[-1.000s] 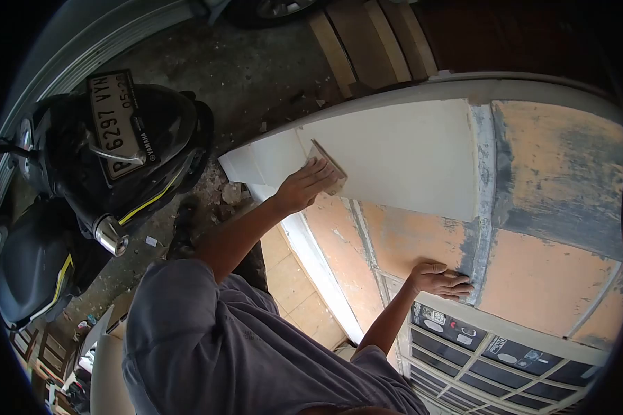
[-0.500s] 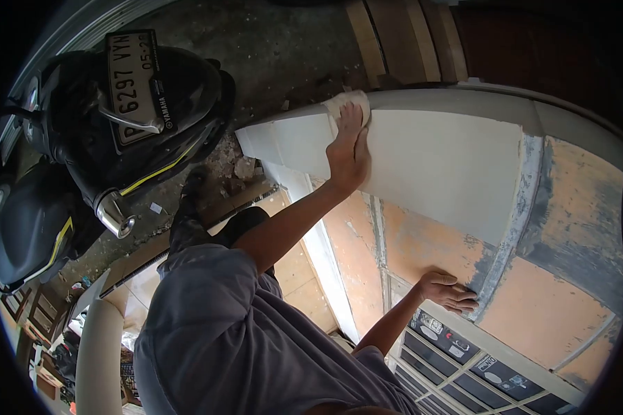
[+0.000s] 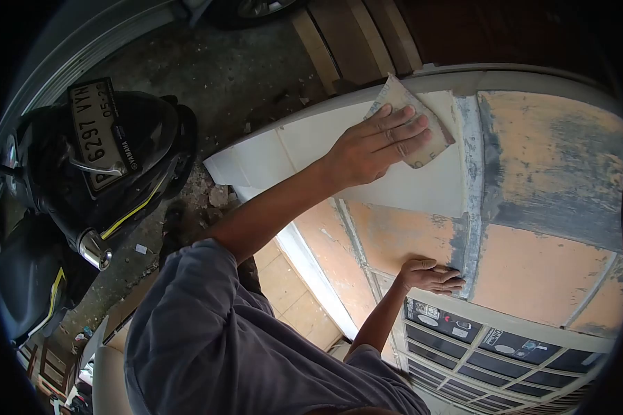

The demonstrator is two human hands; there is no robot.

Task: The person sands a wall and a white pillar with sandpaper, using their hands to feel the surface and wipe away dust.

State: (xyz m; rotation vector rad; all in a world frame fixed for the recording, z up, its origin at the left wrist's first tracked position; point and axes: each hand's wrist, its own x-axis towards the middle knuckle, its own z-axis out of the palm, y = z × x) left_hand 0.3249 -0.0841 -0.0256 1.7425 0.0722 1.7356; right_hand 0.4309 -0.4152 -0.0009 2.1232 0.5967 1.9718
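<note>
A grey shirt is seen nearest, its sleeves reached out from by both bare arms; the right hand is laid open beside the lower edge of an orange, patchily coated surface, its fingers stretched to the right and its fingertips set near a grey seam; just below it, dark glazed panes marked with stickers are held in a pale frame.

Farther out, a beige sheet with printed marks is covered in part by the left hand, whose fingers are spread and extended across it; its thumb is hidden, so whether the sheet is pinched or merely pressed cannot be told; the sheet is placed over a smooth white panel, near its right end, with one corner projected past the upper edge.

Beyond, a black motorcycle is parked at the left; wooden boards and part of a wheel are seen at the top.
</note>
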